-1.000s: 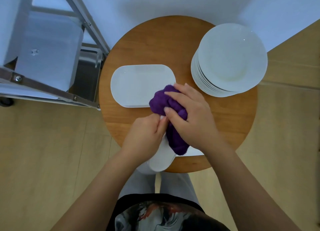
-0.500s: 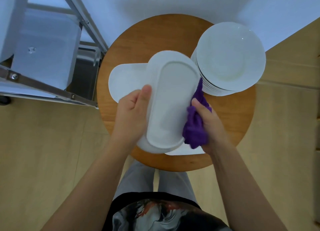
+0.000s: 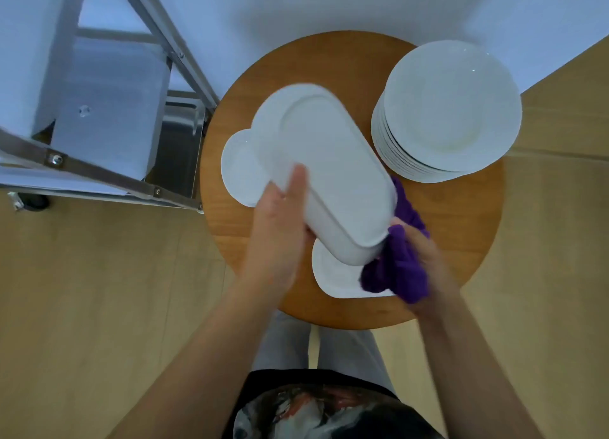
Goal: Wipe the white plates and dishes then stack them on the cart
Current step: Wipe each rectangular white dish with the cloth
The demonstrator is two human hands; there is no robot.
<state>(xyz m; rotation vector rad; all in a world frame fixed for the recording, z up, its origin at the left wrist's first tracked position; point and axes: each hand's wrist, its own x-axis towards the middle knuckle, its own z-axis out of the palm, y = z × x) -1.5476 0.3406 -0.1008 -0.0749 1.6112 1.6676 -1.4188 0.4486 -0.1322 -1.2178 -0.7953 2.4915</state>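
Dish (image 3: 326,161) rim — table (image 3: 461,241) edge clearance

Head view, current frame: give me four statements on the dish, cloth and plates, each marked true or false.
1. The left hand holds the oblong dish lifted above the round table. True.
2. The purple cloth lies spread on the plate stack. False: the right hand grips it at the dish's near end.
3. The plate stack sits at the table's right side. True.
4. The table holds no other oblong dishes. False: one lies at the left under the lifted dish, another at the near edge.
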